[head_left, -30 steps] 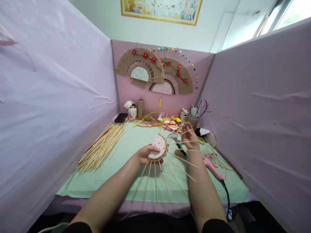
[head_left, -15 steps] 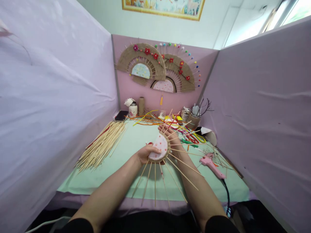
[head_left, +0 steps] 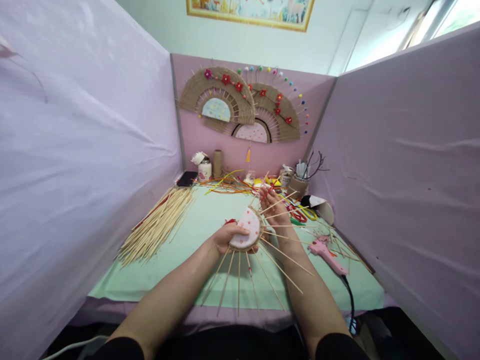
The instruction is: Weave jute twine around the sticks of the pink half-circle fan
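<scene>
My left hand (head_left: 227, 236) grips the straight edge of a half-round fan base (head_left: 246, 227), with the thumb on its white, red-dotted face. Twine lines the curved rim, and thin wooden sticks (head_left: 282, 254) radiate from it toward me, to the right and away. My right hand (head_left: 275, 206) is behind the sticks on the far right side. Its fingers are curled around one of the upper sticks, with a bit of red at the fingertips; the sticks partly cover this hand. Something red (head_left: 230, 221) shows beside my left hand.
Loose sticks (head_left: 157, 225) lie in a heap on the left. A pink glue gun (head_left: 327, 255) rests at right, its cable running off the table edge. Coloured pipe cleaners (head_left: 225, 182), a phone (head_left: 187, 178), a jar (head_left: 204, 170) and a twine spool (head_left: 218, 163) are at the back. Decorated fans (head_left: 221, 95) hang behind.
My right hand has gone from flat, outstretched fingers behind the sticks to curled fingers at an upper stick, slightly right of before. My left hand keeps its hold on the fan base.
</scene>
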Demonstrator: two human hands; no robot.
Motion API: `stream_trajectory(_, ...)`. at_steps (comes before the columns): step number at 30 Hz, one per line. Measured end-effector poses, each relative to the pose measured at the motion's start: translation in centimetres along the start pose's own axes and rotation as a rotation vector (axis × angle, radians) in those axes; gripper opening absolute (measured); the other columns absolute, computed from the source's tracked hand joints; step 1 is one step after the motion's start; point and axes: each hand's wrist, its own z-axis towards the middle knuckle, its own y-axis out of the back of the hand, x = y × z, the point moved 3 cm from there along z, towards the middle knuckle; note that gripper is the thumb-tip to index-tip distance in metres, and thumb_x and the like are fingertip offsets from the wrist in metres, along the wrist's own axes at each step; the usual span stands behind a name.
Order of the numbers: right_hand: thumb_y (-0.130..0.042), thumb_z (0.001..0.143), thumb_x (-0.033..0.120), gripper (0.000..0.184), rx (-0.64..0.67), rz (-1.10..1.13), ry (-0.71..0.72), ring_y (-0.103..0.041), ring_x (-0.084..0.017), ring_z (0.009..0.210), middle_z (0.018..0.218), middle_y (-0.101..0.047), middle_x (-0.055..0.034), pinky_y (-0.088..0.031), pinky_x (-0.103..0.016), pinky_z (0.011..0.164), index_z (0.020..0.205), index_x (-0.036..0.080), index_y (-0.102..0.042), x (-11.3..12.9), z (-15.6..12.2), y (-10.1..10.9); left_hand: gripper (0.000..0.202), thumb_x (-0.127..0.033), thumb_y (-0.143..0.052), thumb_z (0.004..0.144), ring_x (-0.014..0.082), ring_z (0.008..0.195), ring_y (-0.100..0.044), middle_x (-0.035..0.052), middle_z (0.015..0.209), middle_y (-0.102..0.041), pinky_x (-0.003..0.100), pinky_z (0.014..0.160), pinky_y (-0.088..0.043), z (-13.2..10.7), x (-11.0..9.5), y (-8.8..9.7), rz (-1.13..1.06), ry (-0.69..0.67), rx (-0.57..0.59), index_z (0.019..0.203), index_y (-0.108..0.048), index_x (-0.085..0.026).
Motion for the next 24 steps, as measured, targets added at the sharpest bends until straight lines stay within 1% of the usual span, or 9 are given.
stream_trajectory(3, -0.058, 0.078, 0.005, 0.021, -0.045, 0.025, -0.029, -0.067, -0.007, 0.088, 0.094, -0.072, 0.0032, -0.053, -0.016, 0.082, 0.089, 0.022, -0.065, 0.6, -0.2, 0.1, 0.038, -0.010, -0.066, 0.066, 0.0207, 0.069, -0.067, 0.0131, 0.085, -0.071, 0.036, 0.071, -0.052, 0.1, 0.2, 0.3, 0.013, 0.004, 0.010, 0.104, -0.065, -0.009)
stream_trajectory(5, -0.057, 0.079, 0.005, 0.021, -0.037, 0.045, -0.057, -0.067, -0.007, 0.087, 0.094, -0.072, 0.0033, -0.054, -0.017, 0.080, 0.089, 0.022, -0.065, 0.8, -0.2, 0.1, 0.037, -0.011, -0.066, 0.066, 0.0205, 0.068, -0.067, 0.0132, 0.083, -0.071, 0.036, 0.070, -0.051, 0.1, 0.4, 0.4, 0.018, 0.017, 0.013, 0.103, -0.065, -0.008)
stream_trajectory(8, -0.061, 0.077, 0.008, 0.021, -0.016, 0.100, -0.078, -0.067, -0.005, 0.075, 0.092, -0.072, 0.0055, -0.055, -0.013, 0.066, 0.090, 0.024, -0.065, 1.3, -0.1, 0.6, 0.038, -0.011, -0.066, 0.066, 0.0201, 0.069, -0.067, 0.0129, 0.084, -0.071, 0.036, 0.071, -0.051, 0.1, 0.5, 0.2, 0.006, 0.021, 0.023, 0.103, -0.065, -0.009)
stream_trajectory(11, -0.065, 0.075, 0.012, 0.020, 0.027, 0.185, -0.063, -0.058, -0.001, 0.055, 0.080, -0.070, 0.0081, -0.047, -0.007, 0.047, 0.091, 0.025, -0.065, 2.6, 0.1, 1.7, 0.038, -0.009, -0.065, 0.066, 0.0196, 0.070, -0.067, 0.0118, 0.087, -0.071, 0.036, 0.071, -0.052, 0.1, 0.5, -0.1, -0.017, 0.027, 0.027, 0.104, -0.064, -0.010)
stream_trajectory(14, -0.064, 0.076, 0.015, 0.017, 0.081, 0.247, 0.016, -0.046, 0.001, 0.044, 0.071, -0.067, 0.0090, -0.037, -0.005, 0.036, 0.090, 0.025, -0.066, 4.5, -0.1, 2.7, 0.036, -0.009, -0.064, 0.066, 0.0202, 0.068, -0.068, 0.0119, 0.084, -0.071, 0.036, 0.070, -0.052, 0.2, 0.5, -0.1, -0.004, 0.071, 0.016, 0.102, -0.065, -0.010)
stream_trajectory(16, -0.063, 0.078, 0.017, 0.015, 0.073, 0.226, 0.089, -0.043, -0.001, 0.042, 0.070, -0.068, 0.0084, -0.035, -0.006, 0.034, 0.089, 0.026, -0.067, 5.7, -0.4, 3.2, 0.033, -0.008, -0.063, 0.066, 0.0205, 0.068, -0.068, 0.0123, 0.081, -0.071, 0.035, 0.070, -0.052, 0.3, 0.6, -0.1, -0.002, 0.109, 0.008, 0.098, -0.066, -0.008)
stream_trajectory(20, -0.057, 0.083, 0.024, 0.014, 0.027, 0.134, 0.206, -0.038, -0.003, 0.040, 0.078, -0.072, 0.0065, -0.036, -0.010, 0.032, 0.085, 0.030, -0.069, 7.3, -0.9, 3.8, 0.030, -0.005, -0.063, 0.065, 0.0201, 0.069, -0.068, 0.0126, 0.082, -0.071, 0.035, 0.073, -0.052, 0.3, 0.8, -0.2, -0.030, 0.158, -0.005, 0.095, -0.066, -0.007)
stream_trajectory(22, -0.055, 0.085, 0.026, 0.015, 0.050, 0.136, 0.231, -0.036, -0.003, 0.039, 0.083, -0.073, 0.0066, -0.036, -0.009, 0.032, 0.084, 0.031, -0.070, 7.6, -1.0, 4.2, 0.031, -0.005, -0.062, 0.065, 0.0200, 0.070, -0.068, 0.0129, 0.083, -0.072, 0.037, 0.075, -0.052, 0.4, 0.9, -0.4, -0.029, 0.173, -0.005, 0.096, -0.066, -0.006)
stream_trajectory(24, -0.055, 0.086, 0.026, 0.016, 0.093, 0.150, 0.226, -0.038, -0.002, 0.040, 0.088, -0.074, 0.0075, -0.037, -0.007, 0.034, 0.085, 0.032, -0.070, 7.7, -0.9, 4.5, 0.033, -0.004, -0.062, 0.066, 0.0196, 0.071, -0.068, 0.0127, 0.084, -0.072, 0.038, 0.078, -0.052, 0.3, 1.1, -0.5, -0.021, 0.194, 0.001, 0.098, -0.065, -0.007)
